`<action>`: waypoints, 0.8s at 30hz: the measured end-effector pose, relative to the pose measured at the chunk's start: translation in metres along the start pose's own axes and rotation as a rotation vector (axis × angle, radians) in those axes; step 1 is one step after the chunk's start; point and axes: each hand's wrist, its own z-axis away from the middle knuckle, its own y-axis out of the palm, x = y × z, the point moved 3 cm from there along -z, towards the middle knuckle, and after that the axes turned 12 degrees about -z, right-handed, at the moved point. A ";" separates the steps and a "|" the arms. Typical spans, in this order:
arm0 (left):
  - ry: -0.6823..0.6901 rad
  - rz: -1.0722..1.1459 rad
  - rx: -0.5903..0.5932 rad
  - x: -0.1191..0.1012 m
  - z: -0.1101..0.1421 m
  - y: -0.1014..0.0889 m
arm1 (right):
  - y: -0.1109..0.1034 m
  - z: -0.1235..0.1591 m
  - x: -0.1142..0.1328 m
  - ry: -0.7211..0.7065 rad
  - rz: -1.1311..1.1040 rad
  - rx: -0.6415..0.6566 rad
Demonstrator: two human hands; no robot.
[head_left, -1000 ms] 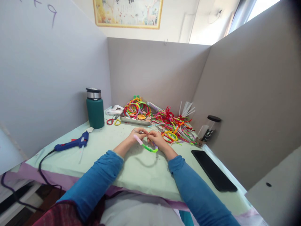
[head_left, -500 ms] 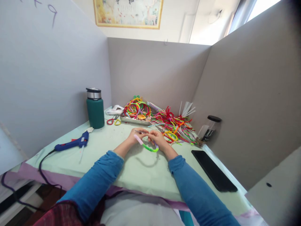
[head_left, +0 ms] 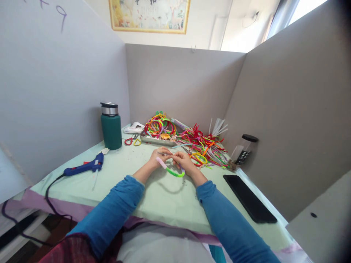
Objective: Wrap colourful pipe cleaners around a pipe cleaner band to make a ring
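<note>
Above the middle of the table, my left hand and my right hand meet, fingertips pinched close together. Between them they hold a fuzzy pipe-cleaner band, bent in a curve that hangs below the fingers. Its left end is pale pink, the bottom is green, and a purple stretch runs up to the right hand. The upper part of the band is hidden by my fingers. A thin strip shows near the left fingertips, too small to name. The band's shadow falls on the tablecloth.
A metal tray of coloured rings stands at the back, beside a heap of pipe cleaners. To the left are a green bottle, scissors and a blue glue gun with a cord. A black phone-like slab lies right, near a clear jar.
Both hands stay almost in place with the band between them. The left fingers have shifted very slightly; the things on the table have not moved.
</note>
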 end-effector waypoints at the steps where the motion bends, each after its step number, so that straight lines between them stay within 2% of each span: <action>1: -0.001 0.012 -0.005 0.001 0.000 0.001 | 0.000 0.000 0.000 0.001 0.002 -0.002; 5: -0.050 0.050 0.039 0.004 0.001 0.003 | 0.000 0.000 0.000 0.008 0.009 -0.012; 12: -0.099 -0.015 0.080 0.008 0.003 0.002 | -0.001 -0.002 -0.003 0.009 0.021 -0.010; 24: -0.207 0.126 0.125 0.016 0.003 0.009 | -0.002 -0.002 -0.004 0.007 0.045 0.001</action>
